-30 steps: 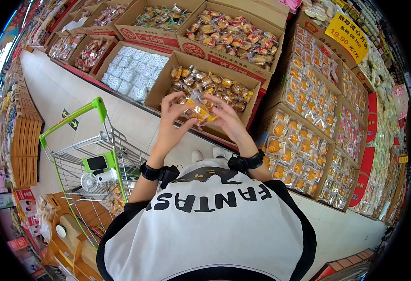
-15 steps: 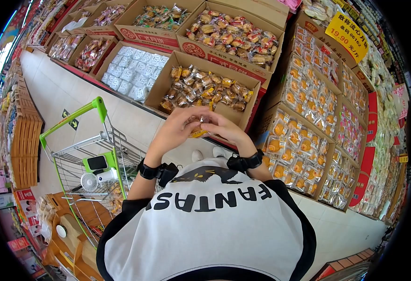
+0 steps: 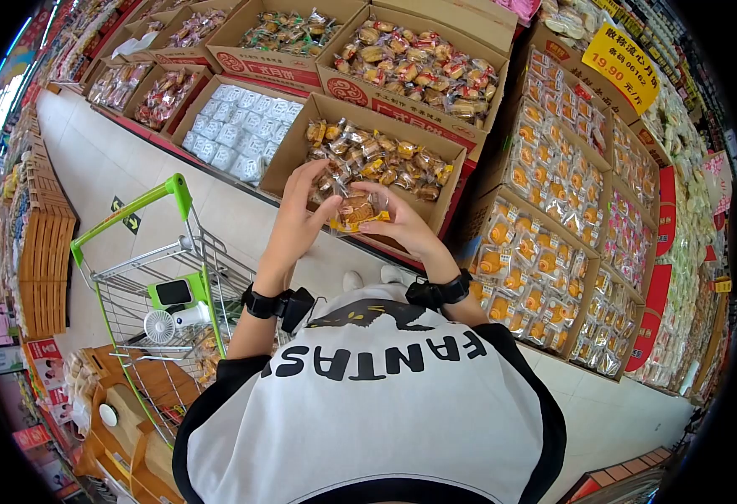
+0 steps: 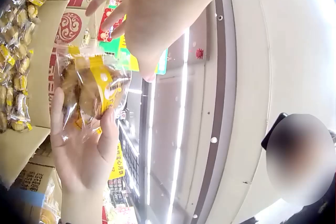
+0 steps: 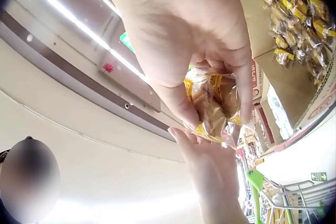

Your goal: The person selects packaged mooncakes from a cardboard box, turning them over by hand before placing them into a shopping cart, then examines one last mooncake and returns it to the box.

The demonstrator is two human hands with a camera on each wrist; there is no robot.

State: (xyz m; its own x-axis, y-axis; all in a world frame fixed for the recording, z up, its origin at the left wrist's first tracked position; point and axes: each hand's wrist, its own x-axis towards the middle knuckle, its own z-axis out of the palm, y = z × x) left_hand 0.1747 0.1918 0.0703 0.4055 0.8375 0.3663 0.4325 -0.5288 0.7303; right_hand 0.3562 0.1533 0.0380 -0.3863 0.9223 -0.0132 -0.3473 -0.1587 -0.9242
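A clear-wrapped mooncake packet with yellow labels is held in front of the boxes. My right hand grips it between thumb and fingers; in the right wrist view the packet sits under the palm, golden-brown cakes showing through the film. Close to the packet's left side is my left hand, its fingers loosely spread. In the left wrist view a gap shows between this left hand and the packet. Just beyond both hands, an open cardboard box contains many similar packets.
White-wrapped packets fill a box to the left, with more mooncake boxes behind. Trays of orange-topped packaged pastries stand at the right under a yellow price sign. A green-handled shopping cart stands at my left, holding a small white fan.
Both hands were at the packet, then closed together over it, largely covering it. Now the left hand has drawn back to the left, and the packet shows in the right hand.
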